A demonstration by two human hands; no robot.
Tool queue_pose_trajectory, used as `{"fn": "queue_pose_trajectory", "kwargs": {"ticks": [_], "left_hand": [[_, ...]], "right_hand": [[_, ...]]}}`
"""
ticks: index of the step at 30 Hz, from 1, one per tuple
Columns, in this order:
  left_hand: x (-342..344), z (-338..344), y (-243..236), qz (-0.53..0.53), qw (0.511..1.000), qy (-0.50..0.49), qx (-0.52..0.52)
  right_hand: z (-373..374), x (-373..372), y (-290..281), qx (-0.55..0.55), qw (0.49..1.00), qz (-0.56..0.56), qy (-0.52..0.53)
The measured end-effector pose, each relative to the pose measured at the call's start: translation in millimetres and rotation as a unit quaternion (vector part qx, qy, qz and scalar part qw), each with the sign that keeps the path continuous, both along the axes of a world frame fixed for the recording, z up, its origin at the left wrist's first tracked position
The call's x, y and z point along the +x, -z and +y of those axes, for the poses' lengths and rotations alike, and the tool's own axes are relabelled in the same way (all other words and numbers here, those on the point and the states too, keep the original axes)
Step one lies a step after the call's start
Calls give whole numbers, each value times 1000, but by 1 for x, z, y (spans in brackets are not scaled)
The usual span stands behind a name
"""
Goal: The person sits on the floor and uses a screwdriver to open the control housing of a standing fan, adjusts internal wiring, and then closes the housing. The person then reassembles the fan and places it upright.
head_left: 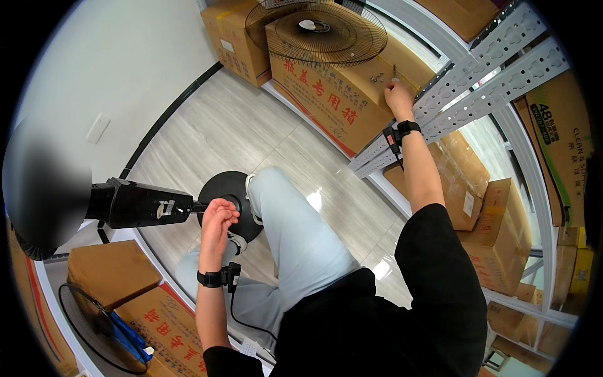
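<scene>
My left hand (220,217) is in front of the slim pole of a black stand fan, its fingers drawn together. What they hold, if anything, is hidden. The fan's black body (151,204) reaches in from the left, and its round base (217,188) rests on the floor by my shoes. At the upper right, my right hand (400,99) is closed on a thin dark rod with a pale end (394,76), like a small screwdriver, on top of a cardboard box. Several small screws (377,77) lie beside it. A black wire fan grille (314,47) rests on the boxes.
A printed cardboard box (330,103) sits on the shelf ahead, beside perforated metal uprights (465,78). More cartons (496,232) fill the right-hand rack. Another round grille (69,320) and a blue plastic bag (130,339) lie over boxes at lower left. A white wall (125,69) stands at left.
</scene>
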State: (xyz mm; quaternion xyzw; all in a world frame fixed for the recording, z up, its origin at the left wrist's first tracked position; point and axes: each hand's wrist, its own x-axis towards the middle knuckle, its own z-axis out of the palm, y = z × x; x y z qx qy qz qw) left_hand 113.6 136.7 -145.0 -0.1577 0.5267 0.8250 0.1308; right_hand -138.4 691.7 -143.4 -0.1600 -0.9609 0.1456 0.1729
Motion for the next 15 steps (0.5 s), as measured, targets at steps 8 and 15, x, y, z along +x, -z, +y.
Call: {"fn": "queue_pose_trajectory", "kwargs": {"ticks": [8,15], "left_hand": [[8,-1,4,-3,1000,7,-6],[15,-9,1,-15,1000,-11,-11]], "right_hand": [[-36,-4,0,205,975,-52,66],[-50,-24,10,197,980,-28,5]]}}
